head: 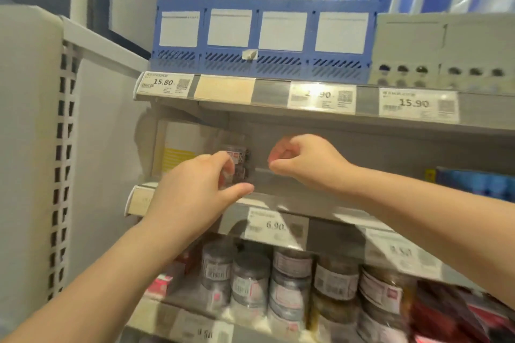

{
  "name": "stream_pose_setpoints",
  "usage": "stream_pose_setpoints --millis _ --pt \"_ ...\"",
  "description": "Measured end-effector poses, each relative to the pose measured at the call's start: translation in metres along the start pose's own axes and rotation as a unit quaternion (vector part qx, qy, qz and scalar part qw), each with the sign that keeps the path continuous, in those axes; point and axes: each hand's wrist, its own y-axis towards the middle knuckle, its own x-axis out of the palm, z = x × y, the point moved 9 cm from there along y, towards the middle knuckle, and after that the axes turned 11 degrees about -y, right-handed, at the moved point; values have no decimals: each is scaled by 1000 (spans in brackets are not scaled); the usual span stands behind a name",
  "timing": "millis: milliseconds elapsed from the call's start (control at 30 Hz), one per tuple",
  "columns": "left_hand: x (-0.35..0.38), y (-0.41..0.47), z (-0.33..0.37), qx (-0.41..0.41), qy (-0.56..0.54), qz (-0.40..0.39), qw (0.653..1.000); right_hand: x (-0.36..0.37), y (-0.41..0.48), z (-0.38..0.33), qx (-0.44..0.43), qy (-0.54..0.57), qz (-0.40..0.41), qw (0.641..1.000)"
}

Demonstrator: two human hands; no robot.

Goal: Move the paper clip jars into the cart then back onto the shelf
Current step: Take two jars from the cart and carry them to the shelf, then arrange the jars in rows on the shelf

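The left hand [195, 189] grips a clear paper clip jar [240, 160] with dark contents and a red-and-white label; at its 3 o'clock, the right hand [303, 159] curls empty.

Blue slotted organizer [264, 36]; grey shelf [362, 117]; yellow-striped white box [178, 147].

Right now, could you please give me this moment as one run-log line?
left hand: grips jar at middle shelf | right hand: fingers curled, nothing visible in it | lower shelf: more jars | cart: not in view
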Motion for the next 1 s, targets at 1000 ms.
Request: stream_pose_setpoints --millis 1000 --pt "-102 -342 391 252 -305 -209 894 -220 -598 -76 356 -107 69 926"
